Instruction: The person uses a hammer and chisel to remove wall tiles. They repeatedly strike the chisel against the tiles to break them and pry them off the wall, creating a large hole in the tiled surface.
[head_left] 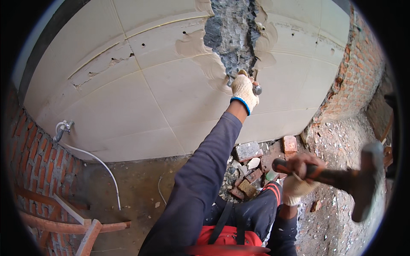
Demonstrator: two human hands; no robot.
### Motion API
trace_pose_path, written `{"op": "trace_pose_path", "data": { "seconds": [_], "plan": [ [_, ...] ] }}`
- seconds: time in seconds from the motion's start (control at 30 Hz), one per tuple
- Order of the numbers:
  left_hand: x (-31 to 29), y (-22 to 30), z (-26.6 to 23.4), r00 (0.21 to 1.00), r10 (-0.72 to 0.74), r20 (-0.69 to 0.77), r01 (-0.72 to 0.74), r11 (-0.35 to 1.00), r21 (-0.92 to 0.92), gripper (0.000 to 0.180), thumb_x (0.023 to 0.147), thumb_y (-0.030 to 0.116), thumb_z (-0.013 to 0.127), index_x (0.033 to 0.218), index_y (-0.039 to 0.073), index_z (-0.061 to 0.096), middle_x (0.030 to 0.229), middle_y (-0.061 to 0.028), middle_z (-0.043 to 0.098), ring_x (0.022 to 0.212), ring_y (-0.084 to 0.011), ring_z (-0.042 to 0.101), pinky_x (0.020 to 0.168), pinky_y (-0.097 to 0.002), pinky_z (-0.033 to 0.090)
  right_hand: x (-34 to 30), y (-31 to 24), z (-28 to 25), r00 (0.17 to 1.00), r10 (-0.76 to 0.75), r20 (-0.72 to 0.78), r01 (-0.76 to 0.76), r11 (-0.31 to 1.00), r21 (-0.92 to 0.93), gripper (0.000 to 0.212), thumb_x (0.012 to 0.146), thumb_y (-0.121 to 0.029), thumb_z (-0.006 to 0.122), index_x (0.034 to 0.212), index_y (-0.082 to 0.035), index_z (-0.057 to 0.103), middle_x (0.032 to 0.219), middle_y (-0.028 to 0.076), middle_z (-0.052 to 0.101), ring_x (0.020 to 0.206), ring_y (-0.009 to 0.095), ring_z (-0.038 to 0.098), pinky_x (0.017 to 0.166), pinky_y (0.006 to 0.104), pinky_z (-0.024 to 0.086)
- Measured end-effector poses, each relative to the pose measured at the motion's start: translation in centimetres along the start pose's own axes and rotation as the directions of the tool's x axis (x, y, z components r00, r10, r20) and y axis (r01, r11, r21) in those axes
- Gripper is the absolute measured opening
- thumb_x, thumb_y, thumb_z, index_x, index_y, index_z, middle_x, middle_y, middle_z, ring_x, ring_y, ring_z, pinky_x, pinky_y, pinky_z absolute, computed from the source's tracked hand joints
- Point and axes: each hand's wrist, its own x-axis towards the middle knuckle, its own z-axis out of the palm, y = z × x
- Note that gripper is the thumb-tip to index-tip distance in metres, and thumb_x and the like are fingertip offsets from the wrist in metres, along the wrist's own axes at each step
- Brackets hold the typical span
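My left hand (244,90), in a white knit glove with a blue cuff, is closed around a chisel (257,90). The chisel's round metal butt points back toward me, while its tip is hidden behind the hand. It is held at the lower end of a rough grey broken strip (234,36) in the cream tiled wall (171,96). Lower down at the right, my right hand (302,178), also in a glove, grips the dark handle of a hammer (368,181). The heavy hammer head is slightly blurred, out to the right and apart from the chisel.
Broken bricks (247,151) and tile chips lie at the wall's foot. Rubble (335,166) slopes beside a brick wall edge (350,85) on the right. At left are a tap (64,126) with a white hose (109,170) and a wooden frame (89,234).
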Motion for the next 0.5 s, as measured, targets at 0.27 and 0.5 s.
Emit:
{"op": "trace_pose_path", "data": {
  "seconds": [0.27, 0.5],
  "plan": [
    [2.0, 0.4, 0.0, 0.995, -0.046, 0.089, 0.047, 0.999, -0.004, 0.013, 0.086, 0.004, 0.039, 0.081, 0.015, 0.046, 0.066, 0.0000, 0.044, 0.054, -0.0146, 0.044, 0.052, -0.0281, 0.045, 0.0, 6.4, 1.0, 0.846, 0.498, 0.192, -0.280, 0.721, -0.635, 0.008, 0.072, -0.002, 0.057, 0.077, 0.000, 0.052, 0.061, 0.005, 0.053, 0.054, 0.011, 0.048, 0.053, 0.0261, 0.041],
    [0.6, 0.5, 0.7, 1.000, -0.021, 0.013, 0.021, 1.000, -0.008, 0.008, 0.086, 0.009, 0.043, 0.085, 0.015, 0.048, 0.075, 0.0007, 0.050, 0.061, -0.0121, 0.049, 0.057, -0.0291, 0.043, 5.8, -3.9, 3.0, 0.986, -0.151, 0.071, 0.160, 0.975, -0.155, 0.012, 0.085, -0.003, 0.051, 0.095, -0.005, 0.046, 0.060, 0.002, 0.046, 0.048, 0.010, 0.044, 0.045, 0.0235, 0.040]
  ]
}}
